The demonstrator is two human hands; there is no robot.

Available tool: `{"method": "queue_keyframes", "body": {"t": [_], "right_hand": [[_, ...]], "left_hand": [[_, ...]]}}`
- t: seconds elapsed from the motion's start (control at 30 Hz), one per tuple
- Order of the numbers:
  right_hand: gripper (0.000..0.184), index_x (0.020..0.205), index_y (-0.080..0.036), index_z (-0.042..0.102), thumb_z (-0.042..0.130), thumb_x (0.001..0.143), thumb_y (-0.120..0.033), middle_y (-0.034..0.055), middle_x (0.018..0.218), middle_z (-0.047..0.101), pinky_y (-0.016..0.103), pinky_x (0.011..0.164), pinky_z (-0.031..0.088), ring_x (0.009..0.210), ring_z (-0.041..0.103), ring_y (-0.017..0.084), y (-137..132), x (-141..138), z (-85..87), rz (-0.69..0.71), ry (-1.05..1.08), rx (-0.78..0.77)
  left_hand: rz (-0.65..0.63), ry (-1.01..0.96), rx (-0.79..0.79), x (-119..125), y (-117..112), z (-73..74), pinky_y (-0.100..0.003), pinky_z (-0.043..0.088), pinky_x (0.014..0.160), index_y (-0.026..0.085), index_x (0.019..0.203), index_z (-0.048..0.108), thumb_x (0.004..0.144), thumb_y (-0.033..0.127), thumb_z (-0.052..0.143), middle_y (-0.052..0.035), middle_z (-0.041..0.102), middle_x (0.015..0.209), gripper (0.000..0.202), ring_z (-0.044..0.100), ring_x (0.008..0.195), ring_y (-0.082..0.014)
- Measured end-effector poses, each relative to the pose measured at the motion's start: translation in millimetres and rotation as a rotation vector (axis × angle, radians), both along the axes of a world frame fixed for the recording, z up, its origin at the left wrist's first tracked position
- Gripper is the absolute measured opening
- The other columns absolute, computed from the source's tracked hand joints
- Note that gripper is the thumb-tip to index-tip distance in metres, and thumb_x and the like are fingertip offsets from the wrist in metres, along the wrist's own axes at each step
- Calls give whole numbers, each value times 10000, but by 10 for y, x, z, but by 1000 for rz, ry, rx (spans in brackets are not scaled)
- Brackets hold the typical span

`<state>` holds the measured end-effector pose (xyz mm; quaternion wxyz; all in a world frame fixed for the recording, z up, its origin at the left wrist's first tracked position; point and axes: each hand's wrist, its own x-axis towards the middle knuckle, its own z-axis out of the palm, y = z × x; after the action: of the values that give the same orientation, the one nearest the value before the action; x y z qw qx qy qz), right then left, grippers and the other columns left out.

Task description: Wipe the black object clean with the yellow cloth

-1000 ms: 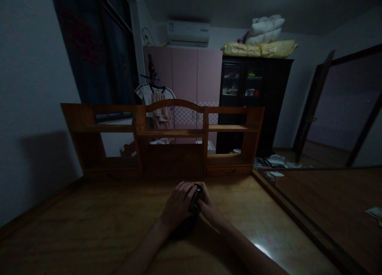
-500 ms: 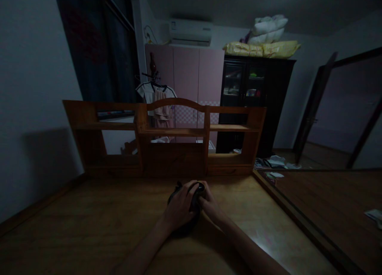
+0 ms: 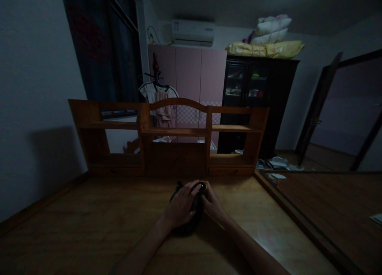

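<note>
On the wooden desk top (image 3: 125, 215) sits a dark, rounded thing, black and perhaps soft like a pouch (image 3: 187, 228); the dim light hides its exact kind. My left hand (image 3: 182, 205) lies over its top with fingers curled round it. At its upper right is a shiny black round end with a yellowish rim (image 3: 203, 186). My right hand (image 3: 212, 203) closes round that part from the right, thumb toward the middle. Whether the round end belongs to the black thing, I cannot tell. Both palms are hidden.
A low wooden shelf unit (image 3: 176, 132) runs along the desk's far edge. To the left is a wall (image 3: 36, 119); a raised wooden edge (image 3: 294, 215) bounds the right side. Behind stand a pink wardrobe (image 3: 188, 74) and a dark cabinet (image 3: 276, 96).
The view has shifted slightly, so the room sits a little farther right. Both hands keep their hold; more of the yellowish rim shows round the black end.
</note>
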<state>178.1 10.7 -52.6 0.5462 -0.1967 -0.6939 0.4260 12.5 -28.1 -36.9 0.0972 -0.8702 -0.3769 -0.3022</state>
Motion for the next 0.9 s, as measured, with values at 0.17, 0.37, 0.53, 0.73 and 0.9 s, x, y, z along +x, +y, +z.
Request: {"method": "queue_keyframes", "body": {"t": [0.17,0.37,0.53,0.73,0.9], "right_hand": [[279,1131,-200,513,540,856,-236,52,1044,603,312,867,465,960,566,193,-12,24,13,-33,-80,46],[308,1188,-207,508,496,881,-221,51,1080,617,312,877,465,983,582,197,-31,22,25,-97,-120,57],[287,1194,-241,532,406,938,-207,41,1036,651,302,812,483,915,621,197,-130,18,149,-173,-245,102],[389,1241,-263,499,423,891,-114,48,1112,637,316,840,467,993,611,216,-188,44,221,-192,-336,203],[440,1263,-252,473,455,851,-98,58,1117,629,334,847,461,993,604,224,-133,66,150,-229,-387,222]], "left_hand": [[9,-33,-12,-26,-6,-16,-503,308,1109,166,1460,169,746,208,587,-139,294,1483,829,285,1360,-285],[12,-43,52,-22,17,-30,-488,329,1098,167,1454,193,737,181,588,-140,329,1466,819,312,1350,-277],[13,16,170,-94,39,-43,-446,393,1060,149,1444,219,754,289,684,-165,427,1378,844,399,1292,-280],[58,8,208,-95,15,-52,-453,424,1026,146,1428,259,722,319,729,-185,448,1352,866,433,1265,-306],[41,24,214,-58,27,-64,-465,402,1048,124,1433,238,723,361,723,-184,454,1376,892,440,1266,-302]]}}
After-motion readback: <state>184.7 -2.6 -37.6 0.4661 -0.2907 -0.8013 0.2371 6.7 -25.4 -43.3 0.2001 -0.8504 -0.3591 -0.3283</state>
